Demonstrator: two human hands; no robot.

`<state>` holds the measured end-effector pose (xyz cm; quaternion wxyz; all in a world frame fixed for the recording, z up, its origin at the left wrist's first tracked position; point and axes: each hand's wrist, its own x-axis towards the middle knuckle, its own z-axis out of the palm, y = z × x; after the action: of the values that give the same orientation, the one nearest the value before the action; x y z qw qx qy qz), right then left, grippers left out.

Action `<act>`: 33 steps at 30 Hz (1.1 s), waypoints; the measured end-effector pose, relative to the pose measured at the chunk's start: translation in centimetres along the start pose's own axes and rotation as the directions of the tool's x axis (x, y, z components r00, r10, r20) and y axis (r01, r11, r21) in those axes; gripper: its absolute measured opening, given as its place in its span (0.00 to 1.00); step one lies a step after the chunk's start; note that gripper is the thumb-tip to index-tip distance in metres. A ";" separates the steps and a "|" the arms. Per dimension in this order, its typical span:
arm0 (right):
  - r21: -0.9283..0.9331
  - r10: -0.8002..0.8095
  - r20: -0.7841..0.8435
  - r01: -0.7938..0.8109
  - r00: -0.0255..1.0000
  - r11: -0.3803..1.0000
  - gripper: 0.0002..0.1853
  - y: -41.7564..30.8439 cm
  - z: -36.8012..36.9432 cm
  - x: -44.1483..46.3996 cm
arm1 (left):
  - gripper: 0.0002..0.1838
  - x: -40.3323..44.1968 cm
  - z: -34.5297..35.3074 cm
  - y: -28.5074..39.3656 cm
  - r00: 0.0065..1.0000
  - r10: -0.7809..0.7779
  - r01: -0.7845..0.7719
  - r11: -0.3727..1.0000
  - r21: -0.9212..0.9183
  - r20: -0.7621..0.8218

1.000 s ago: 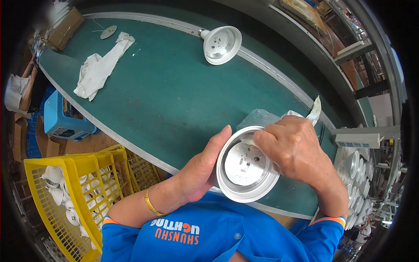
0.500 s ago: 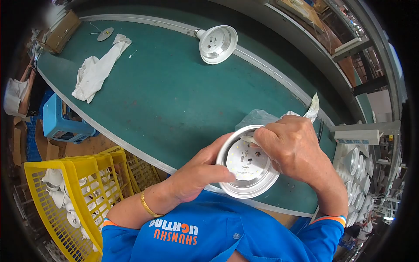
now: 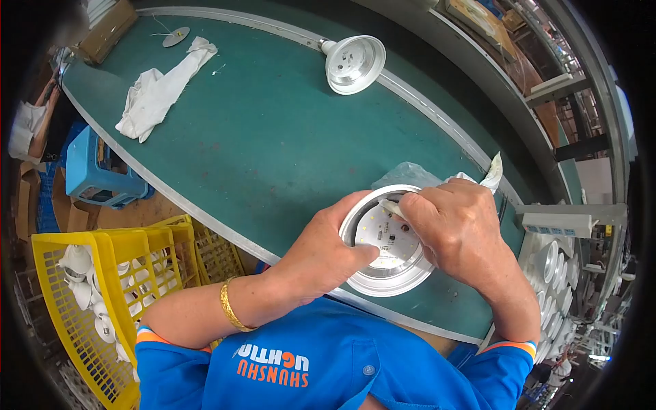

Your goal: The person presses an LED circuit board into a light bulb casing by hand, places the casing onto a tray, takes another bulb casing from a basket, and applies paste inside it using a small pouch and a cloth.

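Steadying lamp housing over the counter's near edge | left hand is grasping its rim | right hand's grip is pinching a pale scrap inside | LED board is apparently sitting in place; front is showing no cover

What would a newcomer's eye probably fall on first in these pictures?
Probably on the round white lamp near the middle, held by the left hand, with the right hand over its opposite edge. Next may come a similar lamp, tilted on its side at the far edge of the green table. The bright yellow crate at lower left, with white parts inside, also stands out.
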<state>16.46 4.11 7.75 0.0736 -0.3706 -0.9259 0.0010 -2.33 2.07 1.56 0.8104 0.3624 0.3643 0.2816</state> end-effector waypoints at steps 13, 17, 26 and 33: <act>-0.023 0.006 -0.029 -0.007 1.000 1.000 0.08 0.2 0.0 0.2 | 0.25 0.5 0.9 -0.1 0.988 0.110 -0.080 0.967 0.244 -0.111; 0.000 0.011 -0.028 -0.011 1.000 1.000 0.08 0.3 -0.1 0.1 | 0.24 0.4 1.1 -0.3 0.985 0.132 -0.098 0.960 0.262 -0.113; 0.002 0.032 -0.023 -0.032 0.999 0.999 0.09 0.5 0.2 -0.5 | 0.26 0.5 1.2 -1.1 0.979 0.161 -0.128 0.964 0.234 -0.126; 0.018 0.117 -0.053 -0.116 0.992 0.993 0.10 0.2 0.5 -0.8 | 0.27 0.3 1.5 -0.8 0.973 0.178 -0.140 0.961 0.239 -0.146</act>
<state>17.08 3.68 7.15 0.1011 -0.4235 -0.9002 0.0020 -0.78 1.26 1.52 0.7051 0.4563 0.4298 0.3316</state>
